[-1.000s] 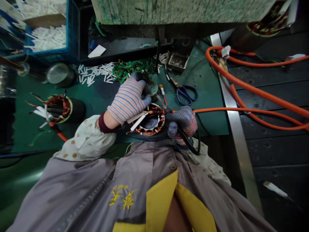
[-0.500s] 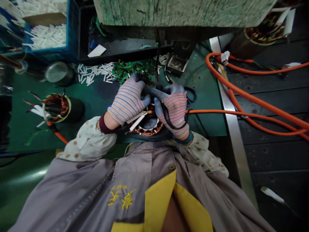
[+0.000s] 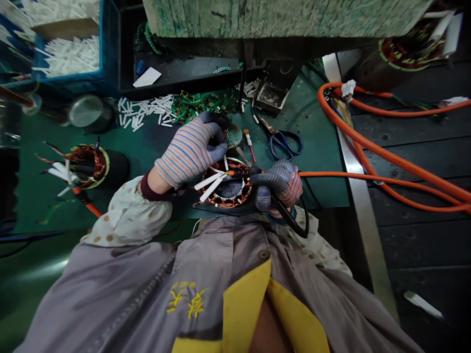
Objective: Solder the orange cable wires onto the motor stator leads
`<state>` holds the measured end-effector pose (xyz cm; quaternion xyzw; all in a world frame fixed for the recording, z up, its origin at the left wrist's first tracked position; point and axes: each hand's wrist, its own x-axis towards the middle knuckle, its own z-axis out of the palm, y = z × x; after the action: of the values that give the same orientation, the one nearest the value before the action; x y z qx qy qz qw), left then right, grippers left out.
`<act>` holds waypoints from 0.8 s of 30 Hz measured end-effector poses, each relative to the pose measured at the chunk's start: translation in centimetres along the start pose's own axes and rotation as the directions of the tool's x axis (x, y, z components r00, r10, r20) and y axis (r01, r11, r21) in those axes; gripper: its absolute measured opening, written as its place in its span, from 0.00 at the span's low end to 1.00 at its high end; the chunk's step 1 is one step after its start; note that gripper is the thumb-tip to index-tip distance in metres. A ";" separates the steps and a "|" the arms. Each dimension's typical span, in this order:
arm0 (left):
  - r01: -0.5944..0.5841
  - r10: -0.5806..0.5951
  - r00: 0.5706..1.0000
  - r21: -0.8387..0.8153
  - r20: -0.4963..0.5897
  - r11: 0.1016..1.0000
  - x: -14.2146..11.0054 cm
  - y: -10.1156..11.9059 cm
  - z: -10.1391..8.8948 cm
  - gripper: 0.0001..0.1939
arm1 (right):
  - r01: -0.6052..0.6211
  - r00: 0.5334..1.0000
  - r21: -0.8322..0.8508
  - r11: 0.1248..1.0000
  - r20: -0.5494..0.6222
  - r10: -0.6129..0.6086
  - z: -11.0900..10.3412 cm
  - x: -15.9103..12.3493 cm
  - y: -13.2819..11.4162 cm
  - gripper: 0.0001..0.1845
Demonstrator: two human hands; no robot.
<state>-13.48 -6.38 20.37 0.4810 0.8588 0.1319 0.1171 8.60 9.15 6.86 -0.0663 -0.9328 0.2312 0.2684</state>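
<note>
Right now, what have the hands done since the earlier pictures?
The right hand has pulled back down and rightward from above the left hand, uncovering the blue-handled scissors. It now sits at the edge of the copper-wound stator. The left hand moved slightly left. The stator stayed roughly in place.

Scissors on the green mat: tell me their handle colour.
The scissors' handles are dark blue, clearest in the head view.
</note>
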 end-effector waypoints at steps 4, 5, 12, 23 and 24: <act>-0.017 0.017 0.999 -0.003 0.041 1.000 0.3 -0.2 -0.4 0.07 | 0.016 0.997 -0.028 0.999 -0.075 -0.019 0.3 0.2 -0.1 0.30; -0.012 0.013 0.999 -0.010 0.044 1.000 0.3 -0.2 -0.4 0.08 | 0.011 0.998 -0.024 1.000 -0.059 -0.013 0.2 0.3 -0.1 0.29; 0.011 -0.011 0.999 0.010 0.043 1.000 0.5 -0.3 -0.3 0.10 | 0.081 0.984 0.077 0.994 -0.168 -0.067 0.4 -0.1 -0.4 0.25; 0.057 -0.055 0.995 0.031 -0.081 0.998 -0.4 0.2 1.1 0.11 | -0.141 0.990 -0.030 0.990 -0.023 0.140 -0.9 7.9 -3.6 0.21; 0.056 -0.053 0.995 0.033 -0.085 0.998 -0.5 0.2 1.2 0.11 | -0.149 0.989 -0.036 0.988 -0.026 0.148 -1.0 7.9 -3.7 0.20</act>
<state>-12.69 -6.56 19.35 0.4536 0.8779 0.1337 0.0758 2.43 8.27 13.05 -0.1435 -0.9262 0.2322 0.2601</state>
